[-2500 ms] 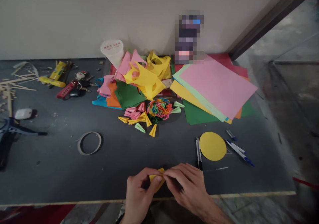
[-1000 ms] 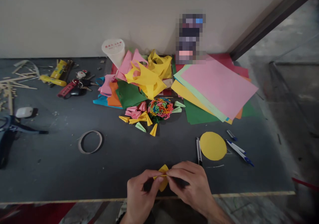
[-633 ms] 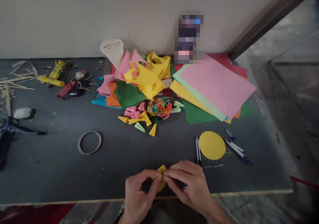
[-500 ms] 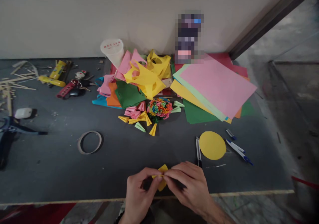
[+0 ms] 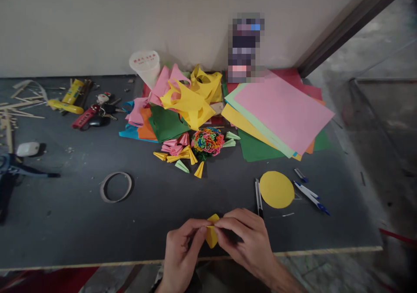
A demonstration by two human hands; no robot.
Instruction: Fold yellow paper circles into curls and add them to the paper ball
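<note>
A dark grey table (image 5: pixel 65 223) filled the view, its pale near edge running across the bottom. At the far right lay a fanned stack of coloured sheets (image 5: pixel 283 110), pink on top. Left of it sat a heap of cut paper scraps (image 5: pixel 182 102) in yellow, pink, green and orange. Just in front of that heap stood a small ball of rolled paper curls (image 5: pixel 207 142) with folded paper cones (image 5: pixel 182 154) beside it. Nearer, on the right, lay a flat yellow paper circle (image 5: pixel 276 189) between a knife-like tool (image 5: pixel 258 194) and a blue-and-white pen (image 5: pixel 311 194). At the near edge, the left hand (image 5: pixel 180 258) and the right hand (image 5: pixel 247 245) met, each pinching the folded yellow paper piece (image 5: pixel 211 234) between thumb and fingertips. The piece was small, bright yellow, creased into a narrow shape with a pointed top, held just above the table and partly hidden by the fingers.
</note>
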